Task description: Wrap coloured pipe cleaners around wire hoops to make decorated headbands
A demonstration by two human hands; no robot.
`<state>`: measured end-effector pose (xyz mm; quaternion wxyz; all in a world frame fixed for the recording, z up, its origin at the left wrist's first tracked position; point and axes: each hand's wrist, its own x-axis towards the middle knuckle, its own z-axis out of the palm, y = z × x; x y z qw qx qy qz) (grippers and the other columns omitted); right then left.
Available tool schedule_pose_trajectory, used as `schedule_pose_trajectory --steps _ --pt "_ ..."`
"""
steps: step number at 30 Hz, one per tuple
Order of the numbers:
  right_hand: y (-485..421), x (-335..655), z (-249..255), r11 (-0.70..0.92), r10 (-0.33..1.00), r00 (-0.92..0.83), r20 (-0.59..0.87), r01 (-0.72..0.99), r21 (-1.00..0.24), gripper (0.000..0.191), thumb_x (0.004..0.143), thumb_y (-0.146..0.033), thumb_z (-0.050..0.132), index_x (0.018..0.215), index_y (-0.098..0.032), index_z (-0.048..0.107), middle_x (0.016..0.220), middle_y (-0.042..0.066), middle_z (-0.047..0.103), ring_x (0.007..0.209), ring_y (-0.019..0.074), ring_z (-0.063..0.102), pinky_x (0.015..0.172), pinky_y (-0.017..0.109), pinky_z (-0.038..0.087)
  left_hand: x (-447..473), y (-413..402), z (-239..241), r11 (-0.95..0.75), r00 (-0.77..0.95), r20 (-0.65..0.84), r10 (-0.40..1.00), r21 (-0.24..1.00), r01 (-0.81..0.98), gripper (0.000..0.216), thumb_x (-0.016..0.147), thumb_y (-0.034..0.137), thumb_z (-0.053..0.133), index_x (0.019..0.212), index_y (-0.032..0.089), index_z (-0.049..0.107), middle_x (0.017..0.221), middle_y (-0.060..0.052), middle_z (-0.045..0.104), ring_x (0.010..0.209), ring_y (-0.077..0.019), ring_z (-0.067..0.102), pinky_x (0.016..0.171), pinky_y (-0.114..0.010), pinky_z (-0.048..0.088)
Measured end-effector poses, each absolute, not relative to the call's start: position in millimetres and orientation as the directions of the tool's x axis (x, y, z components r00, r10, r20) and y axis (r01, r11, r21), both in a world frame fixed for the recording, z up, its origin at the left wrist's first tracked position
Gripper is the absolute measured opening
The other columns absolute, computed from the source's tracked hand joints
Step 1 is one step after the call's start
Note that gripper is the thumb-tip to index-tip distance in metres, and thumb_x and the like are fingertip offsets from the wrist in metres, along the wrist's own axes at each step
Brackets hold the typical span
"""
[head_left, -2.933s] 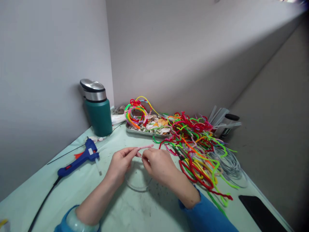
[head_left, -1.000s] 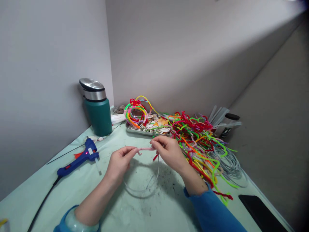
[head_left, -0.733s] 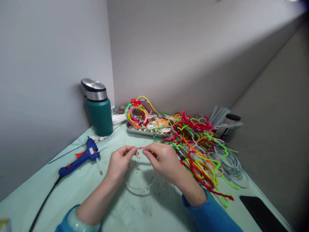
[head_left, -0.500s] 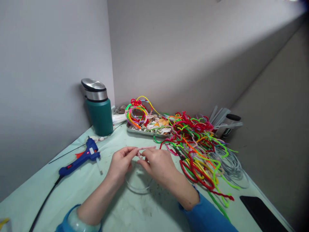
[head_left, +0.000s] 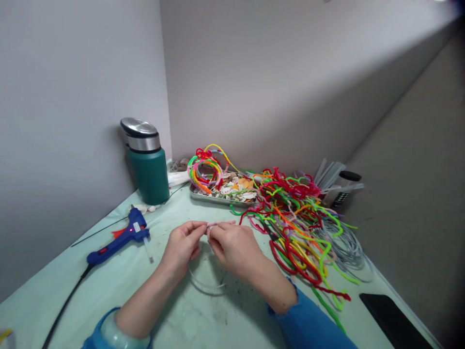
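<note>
Above the pale green table, my left hand [head_left: 182,245] and my right hand [head_left: 232,245] meet, fingers pinched on a light pink pipe cleaner [head_left: 221,223]. The pink piece lies along a thin clear hoop [head_left: 208,285] that hangs below my hands down to the table. The left fingers pinch the pink piece's left end. My right thumb and fingers are closed on it just to the right, and a short pink tip sticks out past them. A tangled pile of coloured pipe cleaners [head_left: 295,218] lies right of my right hand.
A blue glue gun [head_left: 119,238] with a black cord lies at the left. A green flask [head_left: 147,162] stands in the corner. A metal tray [head_left: 218,198] of shells and pipe-cleaner rings sits behind. A grey wire coil [head_left: 345,245] and a black phone [head_left: 390,320] lie at the right.
A second ago my right hand was up and to the right, holding the pink piece stretched out. It has come back in close to my left hand. The left hand has barely moved.
</note>
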<state>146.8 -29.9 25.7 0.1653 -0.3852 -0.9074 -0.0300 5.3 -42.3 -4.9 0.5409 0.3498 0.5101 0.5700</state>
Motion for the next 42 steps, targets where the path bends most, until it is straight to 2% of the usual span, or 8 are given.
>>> schedule_pose_trajectory --steps 6,13,16,25,30,36,39,42 --pt "-30 152 35 0.669 0.715 -0.57 0.406 0.727 -0.157 0.019 0.089 -0.028 0.046 0.081 -0.02 0.06 0.076 0.001 0.062 0.068 0.0132 0.055 0.059 0.026 0.029 6 -42 -7 0.113 -0.151 -0.124 0.981 0.99 -0.08 0.027 0.069 0.036 0.064 0.08 0.012 0.063 0.048 0.007 0.048 0.034 -0.003 0.028 0.033 -0.017 0.02" --pt "-19 165 44 0.649 0.761 -0.518 0.392 0.621 -0.439 0.012 0.081 -0.018 0.053 0.074 -0.018 0.063 0.073 0.0 0.061 0.068 0.0109 0.052 0.06 0.021 0.032 7 -46 -6 -0.044 0.018 0.041 0.999 0.989 0.143 0.02 0.074 0.032 0.059 0.071 0.014 0.065 0.067 -0.002 0.064 0.056 -0.0106 0.051 0.052 -0.021 0.036" --pt "-12 170 44 0.605 0.786 -0.53 0.317 0.555 -0.571 0.011 0.077 -0.015 0.054 0.07 -0.017 0.063 0.067 -0.001 0.06 0.063 0.0099 0.05 0.056 0.02 0.032 9 -50 -5 -0.123 0.109 0.103 0.989 0.974 0.188 0.018 0.077 0.03 0.055 0.071 0.015 0.063 0.068 -0.003 0.063 0.064 -0.0136 0.054 0.059 -0.022 0.039" --pt "2 181 38 0.278 0.794 -0.607 -0.035 0.414 -0.867 0.018 0.075 -0.028 0.058 0.065 -0.013 0.06 0.055 -0.004 0.048 0.052 0.0073 0.041 0.046 0.018 0.028 13 -57 -4 -0.203 0.156 0.181 0.971 0.97 0.136 0.02 0.077 0.028 0.058 0.095 0.018 0.056 0.057 0.005 0.049 0.051 -0.0098 0.043 0.049 -0.019 0.032" --pt "9 185 26 0.081 0.685 -0.704 -0.187 0.328 -0.941 0.021 0.073 -0.031 0.06 0.062 -0.014 0.056 0.05 -0.007 0.041 0.045 0.0052 0.034 0.042 0.017 0.024 13 -58 -4 -0.242 0.157 0.213 0.964 0.949 0.202 0.019 0.078 0.031 0.058 0.091 0.018 0.064 0.06 0.001 0.056 0.053 -0.0106 0.047 0.05 -0.02 0.034" --pt "12 181 12 -0.169 0.595 -0.756 -0.272 0.213 -0.962 0.018 0.07 -0.03 0.062 0.069 -0.013 0.059 0.054 -0.004 0.052 0.043 0.0057 0.041 0.04 0.017 0.028 13 -56 1 -0.272 0.105 0.254 0.962 0.931 0.242 0.02 0.077 0.032 0.06 0.084 0.018 0.072 0.077 -0.007 0.07 0.069 -0.018 0.061 0.064 -0.025 0.044" --pt "15 179 10 -0.107 0.691 -0.679 -0.248 0.244 -0.964 0.019 0.072 -0.031 0.059 0.069 -0.012 0.06 0.053 -0.004 0.052 0.043 0.0061 0.042 0.04 0.017 0.029 11 -52 -1 -0.256 0.015 0.26 0.966 0.94 0.226 0.018 0.075 0.032 0.062 0.077 0.018 0.072 0.075 -0.006 0.069 0.07 -0.0179 0.061 0.065 -0.025 0.045" --pt "20 179 13 0.103 0.874 -0.482 -0.066 0.315 -0.943 0.02 0.076 -0.029 0.055 0.068 -0.012 0.061 0.055 -0.003 0.053 0.046 0.0068 0.043 0.043 0.017 0.03 9 -46 -4 -0.2 -0.141 0.229 0.963 0.961 0.191 0.017 0.07 0.033 0.067 0.07 0.017 0.072 0.078 -0.006 0.068 0.072 -0.0173 0.06 0.06 -0.023 0.043"
